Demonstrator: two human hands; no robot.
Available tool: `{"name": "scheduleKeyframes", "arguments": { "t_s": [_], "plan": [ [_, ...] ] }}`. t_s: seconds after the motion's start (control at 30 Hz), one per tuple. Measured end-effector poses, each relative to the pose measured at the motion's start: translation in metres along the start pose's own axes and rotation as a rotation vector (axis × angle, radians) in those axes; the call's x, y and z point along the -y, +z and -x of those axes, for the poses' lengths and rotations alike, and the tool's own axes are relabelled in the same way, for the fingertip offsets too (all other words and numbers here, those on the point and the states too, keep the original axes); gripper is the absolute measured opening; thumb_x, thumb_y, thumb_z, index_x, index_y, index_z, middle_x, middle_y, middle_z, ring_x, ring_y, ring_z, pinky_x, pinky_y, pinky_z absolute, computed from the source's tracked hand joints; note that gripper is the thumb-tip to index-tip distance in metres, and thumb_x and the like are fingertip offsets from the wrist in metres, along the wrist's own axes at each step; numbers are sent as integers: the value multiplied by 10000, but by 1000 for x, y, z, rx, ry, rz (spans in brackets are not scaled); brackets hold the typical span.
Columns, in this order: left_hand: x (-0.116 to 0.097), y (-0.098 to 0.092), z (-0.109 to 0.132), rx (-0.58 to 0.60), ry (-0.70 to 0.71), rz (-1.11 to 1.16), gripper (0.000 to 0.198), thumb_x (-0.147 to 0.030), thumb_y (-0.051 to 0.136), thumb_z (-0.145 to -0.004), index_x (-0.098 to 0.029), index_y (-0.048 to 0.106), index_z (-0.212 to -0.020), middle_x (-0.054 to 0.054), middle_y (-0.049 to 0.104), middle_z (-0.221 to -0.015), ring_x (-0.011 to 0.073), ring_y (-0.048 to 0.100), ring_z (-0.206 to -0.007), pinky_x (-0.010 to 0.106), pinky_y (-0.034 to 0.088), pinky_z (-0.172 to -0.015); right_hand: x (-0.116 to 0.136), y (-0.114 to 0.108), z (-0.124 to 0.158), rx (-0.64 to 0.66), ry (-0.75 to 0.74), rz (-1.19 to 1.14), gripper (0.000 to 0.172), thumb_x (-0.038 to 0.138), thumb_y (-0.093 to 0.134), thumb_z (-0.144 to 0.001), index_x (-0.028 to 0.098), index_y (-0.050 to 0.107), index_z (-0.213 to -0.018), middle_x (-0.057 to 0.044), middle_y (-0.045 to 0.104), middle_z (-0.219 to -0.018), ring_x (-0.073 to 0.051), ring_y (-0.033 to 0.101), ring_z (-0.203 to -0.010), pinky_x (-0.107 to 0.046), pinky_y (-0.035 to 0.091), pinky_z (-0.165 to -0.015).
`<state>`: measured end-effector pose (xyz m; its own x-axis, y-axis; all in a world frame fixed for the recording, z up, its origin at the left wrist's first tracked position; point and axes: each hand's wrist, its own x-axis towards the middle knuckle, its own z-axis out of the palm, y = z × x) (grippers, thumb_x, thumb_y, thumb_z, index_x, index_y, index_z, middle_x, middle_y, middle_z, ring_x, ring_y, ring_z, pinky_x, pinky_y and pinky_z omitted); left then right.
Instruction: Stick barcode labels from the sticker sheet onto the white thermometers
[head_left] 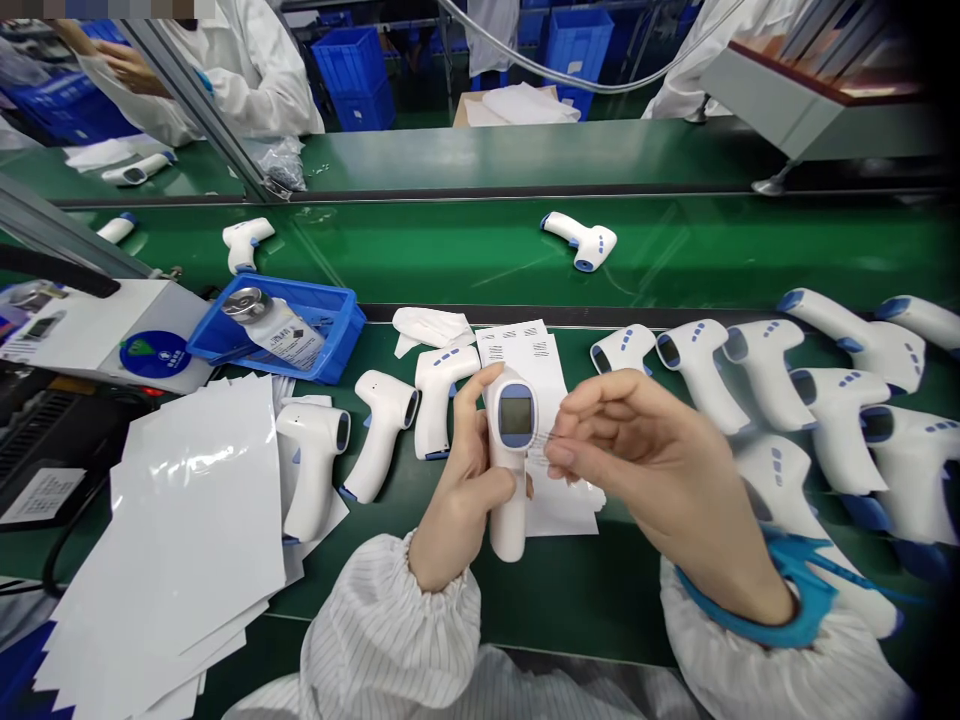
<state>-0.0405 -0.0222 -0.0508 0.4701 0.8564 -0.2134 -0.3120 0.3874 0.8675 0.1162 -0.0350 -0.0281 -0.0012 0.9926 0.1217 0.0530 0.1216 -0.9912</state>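
Observation:
My left hand point(466, 490) is wrapped round the handle of a white infrared thermometer point(509, 530), held upright with its grey screen towards me. My right hand point(660, 470) is at the thermometer's right side, thumb and fingertips pinched together. Something thin and see-through shows at those fingertips, too fine to name. Under the held thermometer lie printed white label sheets point(559, 385). Left of it, several more thermometers point(380, 430) rest on the green bench. Another group of thermometers point(836, 420) lies to the right, partly behind my right hand and wrist strap point(799, 590).
A blue tray point(341, 340) with a metal-capped bottle point(281, 330) stands at the left, near a white box-shaped device point(97, 335). White sheets point(187, 530) are stacked in front. Beyond the bench edge, a green conveyor point(420, 255) carries thermometers. A co-worker point(255, 70) sits across.

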Motion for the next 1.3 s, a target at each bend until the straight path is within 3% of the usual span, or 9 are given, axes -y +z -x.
{"name": "scheduleKeyframes", "arguments": {
  "t_s": [0.07, 0.23, 0.37, 1.3],
  "plan": [
    [0, 0, -1, -5, -11, 23, 824, -41, 475, -655, -390, 301, -1381, -17, 467, -969, 119, 486, -744, 281, 402, -689, 0, -2, -2, 53, 57, -18, 199, 156, 755, -790, 226, 612, -909, 54, 667, -735, -90, 645, -579, -204, 539, -518],
    [2, 2, -1, 13, -50, 47, 847, -47, 474, -650, -415, 296, -1392, -17, 467, -981, 92, 492, -662, 282, 403, -647, -5, 0, -3, -90, -28, 143, 191, 152, 756, -785, 233, 621, -892, 46, 660, -764, -90, 615, -642, -204, 521, -554],
    [4, 2, -2, 31, -55, 42, 850, -50, 479, -652, -411, 280, -1396, -9, 470, -1025, 91, 541, -654, 293, 431, -653, -7, 1, -3, -128, -76, 183, 190, 140, 744, -795, 242, 621, -896, 49, 651, -795, -87, 605, -650, -211, 512, -561],
    [4, 2, 3, 61, -43, 56, 798, -28, 473, -711, -439, 334, -1381, -14, 486, -1040, 86, 513, -701, 271, 436, -699, -7, 2, -3, -170, -152, 248, 172, 146, 758, -781, 238, 637, -861, 30, 662, -806, -109, 614, -645, -250, 530, -580]
  ]
}}
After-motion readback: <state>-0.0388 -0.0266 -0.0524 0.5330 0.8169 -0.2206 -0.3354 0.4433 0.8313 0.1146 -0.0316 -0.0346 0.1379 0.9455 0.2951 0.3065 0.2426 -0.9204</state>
